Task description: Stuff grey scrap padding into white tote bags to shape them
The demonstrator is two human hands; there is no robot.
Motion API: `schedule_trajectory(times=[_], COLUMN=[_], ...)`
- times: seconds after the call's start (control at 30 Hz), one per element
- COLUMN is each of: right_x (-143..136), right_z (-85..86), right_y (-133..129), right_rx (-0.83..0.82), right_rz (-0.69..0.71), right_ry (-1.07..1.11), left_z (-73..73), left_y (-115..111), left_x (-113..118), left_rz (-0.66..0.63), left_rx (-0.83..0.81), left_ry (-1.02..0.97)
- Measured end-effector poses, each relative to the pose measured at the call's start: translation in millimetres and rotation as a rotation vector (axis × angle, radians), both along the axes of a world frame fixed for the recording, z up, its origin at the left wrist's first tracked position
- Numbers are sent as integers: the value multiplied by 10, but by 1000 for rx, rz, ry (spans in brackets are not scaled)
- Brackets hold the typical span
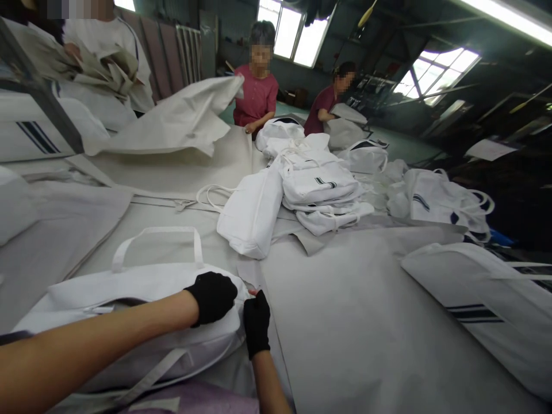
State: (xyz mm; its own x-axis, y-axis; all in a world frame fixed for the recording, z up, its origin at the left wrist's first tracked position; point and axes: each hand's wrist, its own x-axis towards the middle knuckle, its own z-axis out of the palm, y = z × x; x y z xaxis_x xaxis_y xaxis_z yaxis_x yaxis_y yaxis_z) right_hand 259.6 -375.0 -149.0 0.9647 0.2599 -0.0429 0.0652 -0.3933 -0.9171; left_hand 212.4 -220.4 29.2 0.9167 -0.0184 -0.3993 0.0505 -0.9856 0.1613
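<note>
My widest room lies to the right: a flat grey sheet (345, 310) spreads from beside my right hand (257, 322) to a striped bag (478, 302) that the frame edge cuts off. Straight ahead it is tighter, with a slumped plain bag (254, 213) and a heap of bags (321, 172) just beyond it.

The white bag (142, 282) I'm handling lies at near left, its upper strap (157, 230) looped up on the far side. My right hand is closed, seemingly pinching the bag's right end. My left hand (213, 298) curls over that same end, but its fingertips are hidden, so I can't tell whether it grips anything.

My left forearm (103, 330) covers part of the bag's opening, and the bag's left end is hard to make out. Purple cloth (202, 398) runs off the bottom edge.
</note>
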Motion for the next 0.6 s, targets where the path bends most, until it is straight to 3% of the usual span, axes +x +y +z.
schedule_trajectory(times=[0.13,0.27,0.4,0.5,0.6], right_x=[-54,-65,-43,-38,-27], right_z=[-61,-159,-221,-211,-170], right_y=[-16,-69,-56,-28,-12], right_rx=[-8,4,22,24,7], right_rz=[-31,-104,-151,-150,-147], right_ry=[-129,-181,-182,-160,-126], left_z=[-92,-241,-238,-236,-291], left_y=[136,254,403,505,525], left_x=[-11,-134,-294,-401,-441], left_rz=[-87,-332,-562,-584,-437], left_rx=[-88,-10,92,94,91], left_ry=[-13,-228,-360,-426,-362])
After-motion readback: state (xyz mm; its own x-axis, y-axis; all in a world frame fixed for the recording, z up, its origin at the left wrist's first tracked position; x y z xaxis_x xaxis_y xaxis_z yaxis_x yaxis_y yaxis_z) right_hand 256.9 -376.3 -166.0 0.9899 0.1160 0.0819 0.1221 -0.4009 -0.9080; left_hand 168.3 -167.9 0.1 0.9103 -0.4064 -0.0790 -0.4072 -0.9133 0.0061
